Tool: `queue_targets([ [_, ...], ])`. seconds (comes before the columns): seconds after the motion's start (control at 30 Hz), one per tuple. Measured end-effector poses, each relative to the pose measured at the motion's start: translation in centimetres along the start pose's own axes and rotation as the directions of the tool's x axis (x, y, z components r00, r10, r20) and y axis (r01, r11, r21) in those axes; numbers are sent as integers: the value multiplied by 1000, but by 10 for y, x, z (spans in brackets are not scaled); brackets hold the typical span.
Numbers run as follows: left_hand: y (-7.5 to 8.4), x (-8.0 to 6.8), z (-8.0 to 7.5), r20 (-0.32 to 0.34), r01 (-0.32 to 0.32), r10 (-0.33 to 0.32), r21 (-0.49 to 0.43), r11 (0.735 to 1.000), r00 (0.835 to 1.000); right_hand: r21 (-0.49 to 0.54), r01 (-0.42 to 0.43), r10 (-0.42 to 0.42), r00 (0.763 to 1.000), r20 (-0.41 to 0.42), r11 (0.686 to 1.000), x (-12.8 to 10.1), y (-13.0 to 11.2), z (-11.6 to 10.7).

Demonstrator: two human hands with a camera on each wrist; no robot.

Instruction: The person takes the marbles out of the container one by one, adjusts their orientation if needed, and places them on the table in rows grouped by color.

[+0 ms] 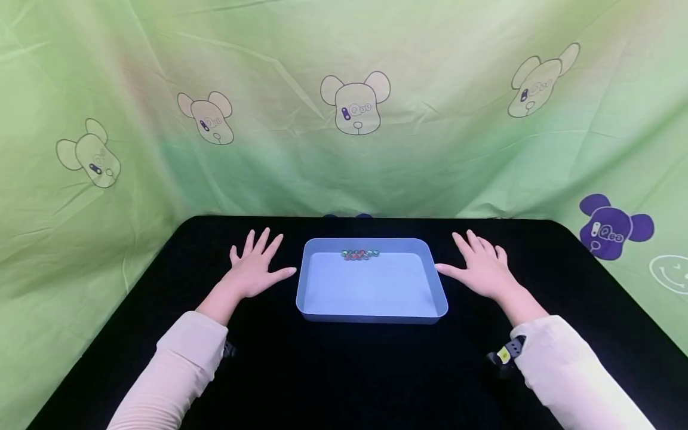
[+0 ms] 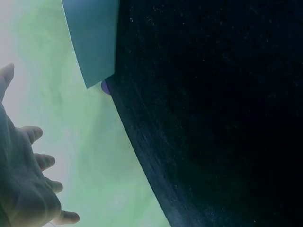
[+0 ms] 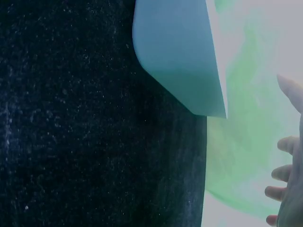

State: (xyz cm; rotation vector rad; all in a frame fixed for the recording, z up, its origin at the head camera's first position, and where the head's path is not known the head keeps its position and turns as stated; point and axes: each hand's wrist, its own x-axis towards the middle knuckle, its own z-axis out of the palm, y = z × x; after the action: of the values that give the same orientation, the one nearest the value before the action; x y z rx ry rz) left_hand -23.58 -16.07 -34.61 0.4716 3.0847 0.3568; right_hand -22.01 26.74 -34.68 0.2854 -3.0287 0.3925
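Note:
A shallow blue rectangular tray (image 1: 371, 315) lies on the black table. Several small glassy beads or marbles (image 1: 360, 255), green and red, sit clustered inside it along the far wall. To the tray's left is my left hand (image 1: 254, 270), fingers spread, holding nothing. My right hand (image 1: 484, 270) is spread on the other side, its thumb tip close to the tray's right rim; whether it touches I cannot tell. In the left wrist view the left hand (image 2: 23, 175) shows its palm side beside the tray's wall (image 2: 94, 42). The right wrist view shows the right hand (image 3: 291, 175) near the tray's outer side (image 3: 180, 56).
Black cloth covers the table (image 1: 344, 370). Behind and around it hangs a green curtain (image 1: 279, 161) printed with cartoon bear heads. A dark device with a yellow label (image 1: 504, 356) is strapped at the right wrist, by the white sleeve (image 1: 570, 370).

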Motion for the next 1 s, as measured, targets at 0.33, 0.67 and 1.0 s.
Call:
queue_targets([
  [0.33,5,-1,3,-3,-21,21,-7,1000,1000,-8,25,-25,1000,0,1000,2,-10,2],
  [0.67,10,-1,5,4,-29,29,-10,1000,1000,0,46,-46,999,-3,999,6,-17,7],
  [1.0,15,-2,9,-11,-58,58,-22,998,998,15,74,-74,997,-2,997,9,-27,13],
])
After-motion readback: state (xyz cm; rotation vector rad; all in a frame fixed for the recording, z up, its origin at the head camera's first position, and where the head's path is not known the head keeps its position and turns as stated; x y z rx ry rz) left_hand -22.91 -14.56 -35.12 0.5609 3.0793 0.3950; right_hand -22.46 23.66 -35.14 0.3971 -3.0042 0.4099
